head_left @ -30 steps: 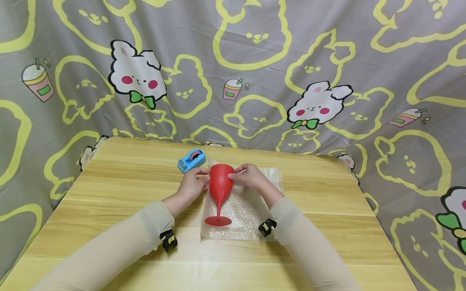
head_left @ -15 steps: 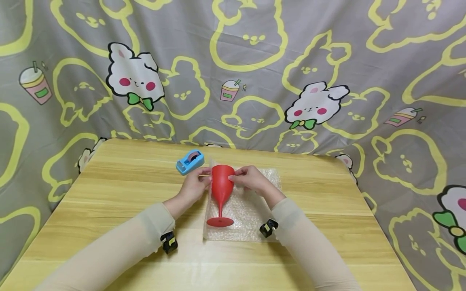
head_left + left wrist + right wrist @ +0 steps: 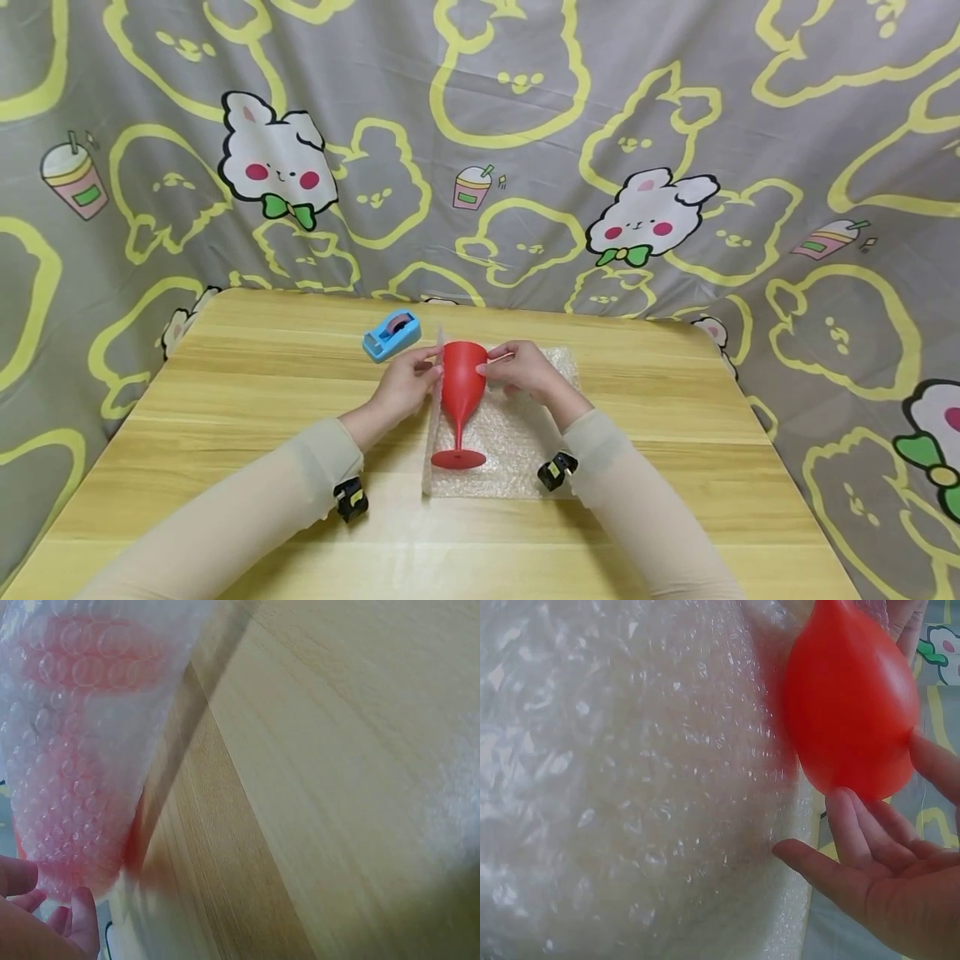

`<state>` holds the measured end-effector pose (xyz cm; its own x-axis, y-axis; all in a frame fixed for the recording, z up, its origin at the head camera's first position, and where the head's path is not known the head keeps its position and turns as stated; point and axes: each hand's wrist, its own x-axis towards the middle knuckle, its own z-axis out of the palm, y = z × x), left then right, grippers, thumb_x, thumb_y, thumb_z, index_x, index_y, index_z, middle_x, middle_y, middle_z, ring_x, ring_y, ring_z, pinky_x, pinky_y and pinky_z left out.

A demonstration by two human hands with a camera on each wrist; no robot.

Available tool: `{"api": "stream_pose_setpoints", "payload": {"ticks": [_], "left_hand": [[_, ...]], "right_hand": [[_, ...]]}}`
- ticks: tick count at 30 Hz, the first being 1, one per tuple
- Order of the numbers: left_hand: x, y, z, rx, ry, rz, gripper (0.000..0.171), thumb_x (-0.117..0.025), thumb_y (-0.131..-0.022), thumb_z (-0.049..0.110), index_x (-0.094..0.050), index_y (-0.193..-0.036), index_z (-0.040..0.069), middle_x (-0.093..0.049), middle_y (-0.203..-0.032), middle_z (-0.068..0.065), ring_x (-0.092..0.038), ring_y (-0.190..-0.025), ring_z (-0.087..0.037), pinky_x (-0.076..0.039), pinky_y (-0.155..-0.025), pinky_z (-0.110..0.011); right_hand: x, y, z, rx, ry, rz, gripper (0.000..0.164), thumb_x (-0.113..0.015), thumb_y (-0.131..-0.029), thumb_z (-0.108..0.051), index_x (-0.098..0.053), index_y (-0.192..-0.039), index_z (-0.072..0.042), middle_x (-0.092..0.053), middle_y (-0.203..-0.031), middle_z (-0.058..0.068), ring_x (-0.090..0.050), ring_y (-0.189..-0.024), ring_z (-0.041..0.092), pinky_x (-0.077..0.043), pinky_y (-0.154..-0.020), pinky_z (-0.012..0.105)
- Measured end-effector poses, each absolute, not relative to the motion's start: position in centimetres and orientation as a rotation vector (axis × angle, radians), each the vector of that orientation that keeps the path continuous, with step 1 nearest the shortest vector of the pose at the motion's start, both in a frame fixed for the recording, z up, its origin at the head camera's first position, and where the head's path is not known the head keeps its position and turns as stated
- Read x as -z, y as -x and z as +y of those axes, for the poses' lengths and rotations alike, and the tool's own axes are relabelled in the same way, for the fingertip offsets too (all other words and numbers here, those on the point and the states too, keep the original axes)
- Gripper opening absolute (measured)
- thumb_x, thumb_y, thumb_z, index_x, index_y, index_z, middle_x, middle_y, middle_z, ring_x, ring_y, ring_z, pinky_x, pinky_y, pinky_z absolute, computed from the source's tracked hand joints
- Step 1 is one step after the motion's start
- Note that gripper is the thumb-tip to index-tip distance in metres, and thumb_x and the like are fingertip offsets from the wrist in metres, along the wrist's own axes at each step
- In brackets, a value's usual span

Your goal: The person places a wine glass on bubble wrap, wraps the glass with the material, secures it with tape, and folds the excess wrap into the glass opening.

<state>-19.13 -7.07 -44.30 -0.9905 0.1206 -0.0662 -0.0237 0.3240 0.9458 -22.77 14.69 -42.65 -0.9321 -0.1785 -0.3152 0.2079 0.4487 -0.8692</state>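
A red plastic goblet (image 3: 463, 379) lies on a sheet of bubble wrap (image 3: 513, 454), its foot toward me and its bowl pointing away. The left hand (image 3: 405, 385) holds the sheet's left edge raised against the bowl's left side. In the left wrist view, that raised bubble wrap (image 3: 67, 787) stands between the camera and the goblet, whose red shows through. On the other side, the right hand (image 3: 528, 371) pinches the bowl near the rim. The right wrist view shows the right hand's fingers (image 3: 847, 825) at the rim of the goblet (image 3: 851, 705).
Behind the left hand, a blue tape dispenser (image 3: 392, 335) with a roll of tape stands on the wooden table (image 3: 285, 350). A grey cartoon-print cloth (image 3: 405, 75) hangs around the table's back and sides. Black wrist cameras (image 3: 351, 500) sit on both sleeves.
The goblet has shifted slightly right, with both hands moving along. The left edge of the bubble wrap has been raised more upright beside it.
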Motion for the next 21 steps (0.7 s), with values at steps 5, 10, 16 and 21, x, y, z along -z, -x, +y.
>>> {"api": "stream_pose_setpoints", "payload": {"ticks": [5, 10, 16, 21], "left_hand": [[44.3, 19.2, -6.9, -1.710, -0.097, 2.464, 0.042, -0.059, -0.100, 0.007, -0.055, -0.142, 0.005, -0.054, -0.141, -0.018, -0.053, -0.125, -0.037, -0.058, -0.087, -0.043], [44.1, 19.3, -6.6, -1.755, -0.120, 2.431, 0.040, -0.060, -0.100, 0.007, -0.056, -0.140, 0.004, -0.059, -0.135, -0.018, -0.058, -0.119, -0.035, -0.058, -0.085, -0.040], [44.1, 19.5, -6.0, -1.780, -0.175, 2.417, 0.041, -0.061, -0.099, 0.006, -0.055, -0.140, 0.001, -0.057, -0.139, -0.019, -0.060, -0.119, -0.037, -0.056, -0.092, -0.043], [44.0, 19.5, -5.6, -1.752, -0.220, 2.424, 0.044, -0.062, -0.099, 0.006, -0.054, -0.141, 0.003, -0.053, -0.145, -0.016, -0.059, -0.120, -0.038, -0.053, -0.097, -0.044]], "right_hand": [[42.5, 22.9, 15.2, 1.467, -0.013, 2.326, 0.043, -0.081, -0.084, -0.016, -0.062, -0.116, 0.004, -0.073, -0.102, 0.015, -0.069, -0.099, 0.035, -0.056, -0.079, 0.051], [42.3, 23.0, 15.7, 1.443, 0.014, 2.302, 0.041, -0.080, -0.085, -0.017, -0.062, -0.117, 0.004, -0.070, -0.103, 0.012, -0.067, -0.092, 0.028, -0.056, -0.074, 0.049], [42.3, 23.1, 16.0, 1.443, -0.006, 2.288, 0.036, -0.076, -0.089, -0.019, -0.066, -0.114, 0.004, -0.068, -0.100, 0.010, -0.065, -0.090, 0.025, -0.057, -0.074, 0.046], [42.2, 23.0, 15.9, 1.444, -0.047, 2.289, 0.033, -0.073, -0.092, -0.022, -0.068, -0.110, 0.005, -0.070, -0.098, 0.012, -0.067, -0.098, 0.034, -0.058, -0.075, 0.046]]}}
